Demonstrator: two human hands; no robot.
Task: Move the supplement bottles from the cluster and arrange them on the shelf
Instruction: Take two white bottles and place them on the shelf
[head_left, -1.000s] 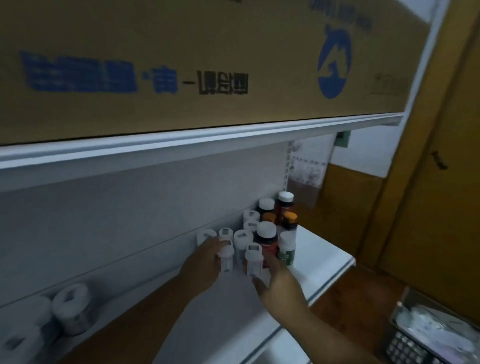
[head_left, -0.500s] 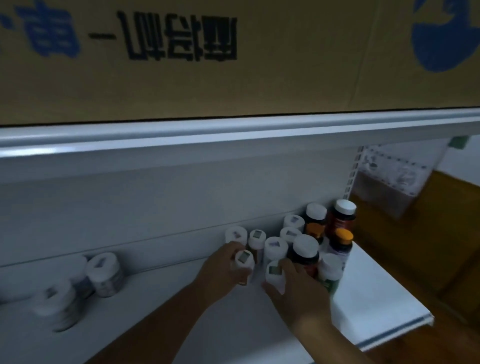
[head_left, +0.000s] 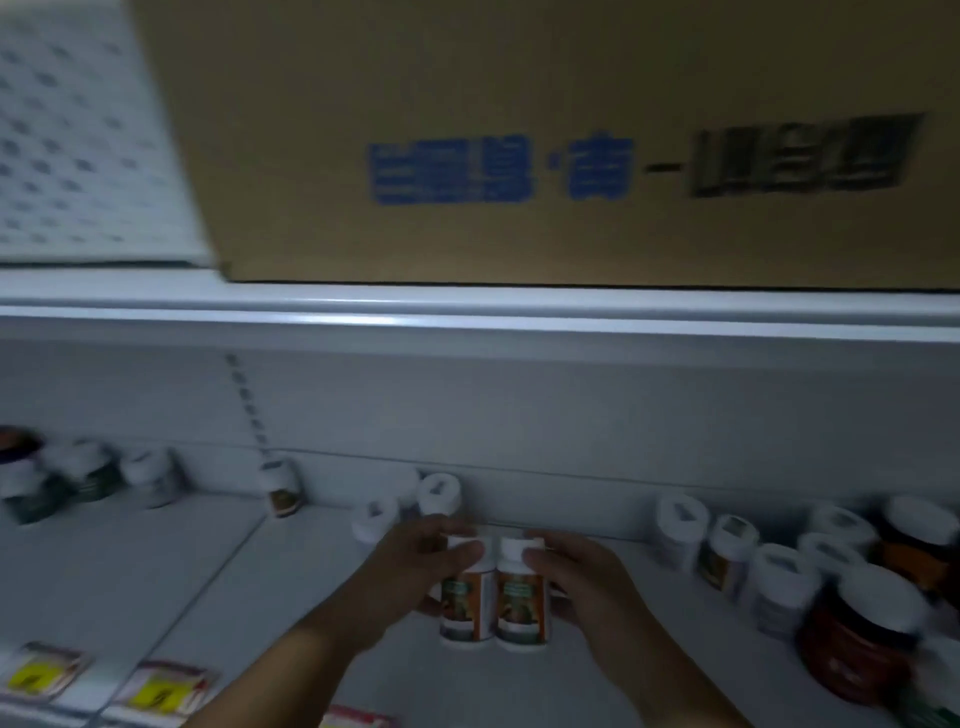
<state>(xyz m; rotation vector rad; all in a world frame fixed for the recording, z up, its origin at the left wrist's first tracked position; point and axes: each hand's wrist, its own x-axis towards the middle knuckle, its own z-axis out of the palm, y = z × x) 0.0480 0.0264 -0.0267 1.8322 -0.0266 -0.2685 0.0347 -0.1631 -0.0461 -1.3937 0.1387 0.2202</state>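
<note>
Both bare forearms reach forward from the bottom of the view and converge at the middle. The left hand (head_left: 415, 564) curls its fingers around one bottle (head_left: 464, 597), thumb over the cap. The right hand (head_left: 582, 577) grips the other bottle (head_left: 521, 597) the same way, knuckles up

cardboard box (head_left: 519, 140): matt brown, upper frame | shelf (head_left: 182, 571): smooth white painted metal, slight sheen | bottles (head_left: 493, 592): white plastic caps, glossy paper labels, centre

Print on cardboard box (head_left: 519, 156) blurred; nothing readable.
</note>
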